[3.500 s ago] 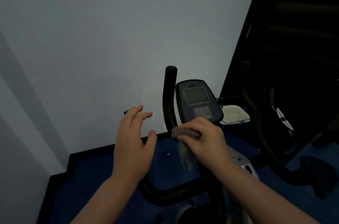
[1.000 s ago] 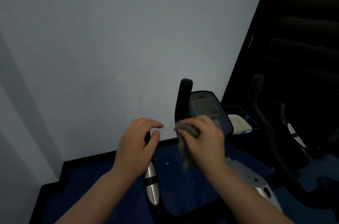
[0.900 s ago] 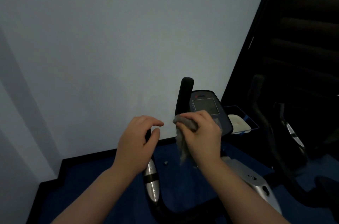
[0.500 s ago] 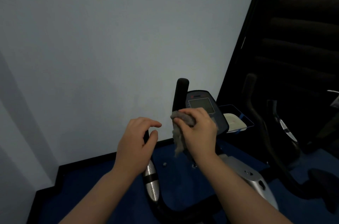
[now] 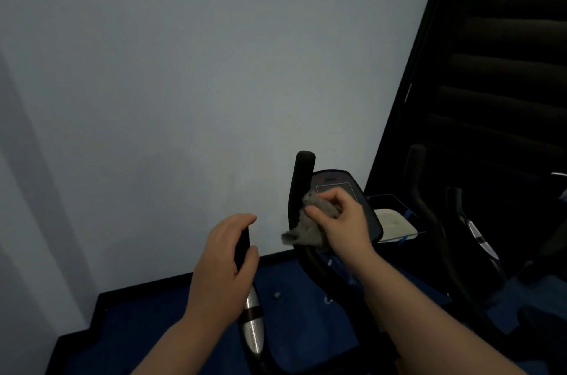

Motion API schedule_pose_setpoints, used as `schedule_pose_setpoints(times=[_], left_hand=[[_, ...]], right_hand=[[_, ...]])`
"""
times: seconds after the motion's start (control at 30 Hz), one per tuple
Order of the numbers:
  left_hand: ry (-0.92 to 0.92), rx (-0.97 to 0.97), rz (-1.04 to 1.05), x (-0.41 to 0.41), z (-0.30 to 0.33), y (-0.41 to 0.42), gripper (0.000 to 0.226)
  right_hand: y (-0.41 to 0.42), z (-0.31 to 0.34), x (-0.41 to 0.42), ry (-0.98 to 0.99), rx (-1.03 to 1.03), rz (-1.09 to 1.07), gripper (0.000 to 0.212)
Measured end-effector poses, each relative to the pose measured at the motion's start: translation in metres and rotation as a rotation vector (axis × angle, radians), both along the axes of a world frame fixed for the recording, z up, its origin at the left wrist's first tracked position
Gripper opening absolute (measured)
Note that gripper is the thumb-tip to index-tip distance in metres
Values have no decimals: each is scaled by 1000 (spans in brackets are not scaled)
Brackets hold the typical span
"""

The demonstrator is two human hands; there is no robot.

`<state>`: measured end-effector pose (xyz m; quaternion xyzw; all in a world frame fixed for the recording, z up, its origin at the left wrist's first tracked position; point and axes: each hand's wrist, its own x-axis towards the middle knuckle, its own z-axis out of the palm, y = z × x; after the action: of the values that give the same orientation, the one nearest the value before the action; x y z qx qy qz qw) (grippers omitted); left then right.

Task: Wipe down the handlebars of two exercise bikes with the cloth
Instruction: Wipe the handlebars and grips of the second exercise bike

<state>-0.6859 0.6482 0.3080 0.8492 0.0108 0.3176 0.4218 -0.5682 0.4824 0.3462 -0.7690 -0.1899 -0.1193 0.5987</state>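
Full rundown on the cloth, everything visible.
The cloth is grey, fuzzy and crumpled, soft fabric by the look. The right hand grips it, bunched, and holds it against the black upright right handlebar, below its rounded tip. A loose corner sticks out to the left, under the fingers. It sits just in front of the console.

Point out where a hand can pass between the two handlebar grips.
Open gap between the left hand on the black left grip and the grey cloth. Crowded right of it: right hand, upright black right grip, dark console.
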Motion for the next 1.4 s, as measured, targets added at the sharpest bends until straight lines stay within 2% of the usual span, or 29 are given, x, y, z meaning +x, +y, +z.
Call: schedule_pose_setpoints(times=[0.13, 0.2, 0.33, 0.47, 0.53, 0.63, 0.77, 0.83, 0.93, 1.03, 1.13, 1.23, 1.3, 1.4], left_hand=[[-1, 1, -4, -1, 2, 2, 43], [-10, -36, -3, 0, 1, -1, 42], [-39, -96, -4, 1, 1, -2, 40], [-42, -103, -18, 1, 1, 0, 39], [-29, -100, -23, 1, 1, 1, 39], [-12, -84, -36, -1, 1, 4, 39], [8, -66, -59, -2, 3, 7, 42], [13, -65, -64, -3, 3, 7, 43], [14, -66, -67, -3, 3, 6, 43], [14, -82, -76, -3, 2, 5, 44], [-3, -66, -81, -5, 0, 4, 45], [-31, -72, -61, -4, -3, 5, 46], [-37, -111, -53, -4, -2, 1, 45], [-48, -109, -35, -4, -1, -3, 44]], right_hand=[[15, 30, 10, -168, 115, -120, 16], [21, 16, 2, -215, 86, -164, 16], [7, -3, -9, -180, -154, -165, 15], [13, 42, -10, -508, -222, -159, 16], [27, 56, -6, -660, -383, -226, 14], [38, 45, -1, -773, -596, -276, 10], [23, 11, -17, -670, -761, -151, 15], [24, 21, -18, -574, -713, -144, 14], [35, 48, -7, -614, -568, -221, 13], [32, 33, -10, -630, -684, -157, 12], [1, 7, -27, -388, -647, 9, 18], [-29, 22, -19, -204, -683, 157, 23], [-27, 33, -13, -216, -681, 191, 23], [1, 21, -17, -296, -565, 132, 20]])
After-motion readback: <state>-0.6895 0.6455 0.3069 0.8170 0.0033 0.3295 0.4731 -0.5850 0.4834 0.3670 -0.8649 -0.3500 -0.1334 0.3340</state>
